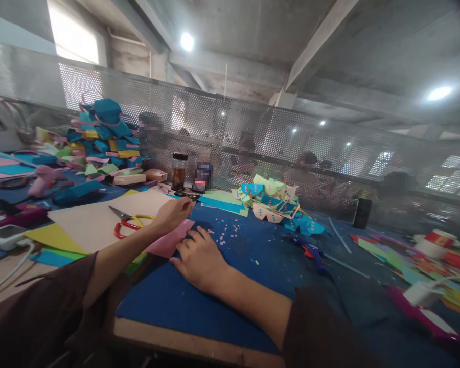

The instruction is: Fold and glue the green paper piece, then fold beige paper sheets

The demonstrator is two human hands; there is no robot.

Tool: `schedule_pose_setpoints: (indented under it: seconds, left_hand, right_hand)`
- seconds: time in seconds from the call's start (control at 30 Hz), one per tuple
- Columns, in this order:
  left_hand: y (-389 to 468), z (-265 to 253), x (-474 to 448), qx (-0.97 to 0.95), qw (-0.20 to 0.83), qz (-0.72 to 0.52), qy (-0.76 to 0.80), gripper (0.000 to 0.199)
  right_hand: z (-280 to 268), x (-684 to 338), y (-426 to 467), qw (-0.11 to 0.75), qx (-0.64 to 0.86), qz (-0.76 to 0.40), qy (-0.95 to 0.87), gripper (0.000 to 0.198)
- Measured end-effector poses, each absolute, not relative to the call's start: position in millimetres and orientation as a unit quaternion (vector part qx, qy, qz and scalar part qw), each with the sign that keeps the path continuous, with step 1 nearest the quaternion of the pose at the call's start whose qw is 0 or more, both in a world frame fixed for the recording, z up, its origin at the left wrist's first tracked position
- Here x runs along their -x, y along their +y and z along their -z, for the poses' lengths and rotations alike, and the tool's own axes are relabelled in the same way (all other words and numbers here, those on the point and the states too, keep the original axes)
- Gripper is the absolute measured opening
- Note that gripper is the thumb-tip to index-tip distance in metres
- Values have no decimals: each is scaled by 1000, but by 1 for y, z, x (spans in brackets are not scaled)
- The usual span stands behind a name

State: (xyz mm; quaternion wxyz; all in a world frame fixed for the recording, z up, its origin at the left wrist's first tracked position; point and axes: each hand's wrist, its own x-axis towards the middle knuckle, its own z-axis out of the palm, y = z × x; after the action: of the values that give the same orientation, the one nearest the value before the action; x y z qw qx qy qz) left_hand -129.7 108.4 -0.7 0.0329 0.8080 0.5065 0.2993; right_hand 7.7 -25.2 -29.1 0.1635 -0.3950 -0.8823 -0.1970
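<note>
The left hand (176, 212) is up past the pink sheet (168, 243), with its fingers curled in. The tips are small and turned away, so one cannot tell if they pinch something. The right hand (204, 261) is loosely open, palm down, its fingers a bit bent and apart. It rests at the edge of the pink sheet and on the blue surface (168, 309), and no thing shows in its grip.

The pink sheet lies between the two hands, partly under the left arm. Tiny pink and blue bits (222, 238) are sprinkled beyond the right hand. They look light enough to blow away, so slow moves seem best. Pressing the pink sheet with flat fingers should stop it sliding, and picking up one bit at a time with fingertips should work well.

The pink sheet looks thin and smooth. Scissors (129, 224) with red and yellow loops lie on a big pale sheet (80, 220), blades a little apart, so the left arm should keep off the points. Farther off is a heap (274, 200) of bent, dotted paper shapes, green, blue and cream, which could crush easily.
</note>
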Motion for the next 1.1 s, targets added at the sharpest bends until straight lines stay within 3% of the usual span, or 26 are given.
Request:
schedule_pose_setpoints:
  seconds: [0.7, 1.1]
  left_hand:
    - [113, 16, 131, -847, -6, -207, 490, 29]
    - [114, 9, 136, -846, -18, -202, 493, 27]
  right_hand:
    - [33, -13, -26, 171, 376, 201, -888, 32]
    - [27, -14, -31, 165, 294, 199, -920, 31]
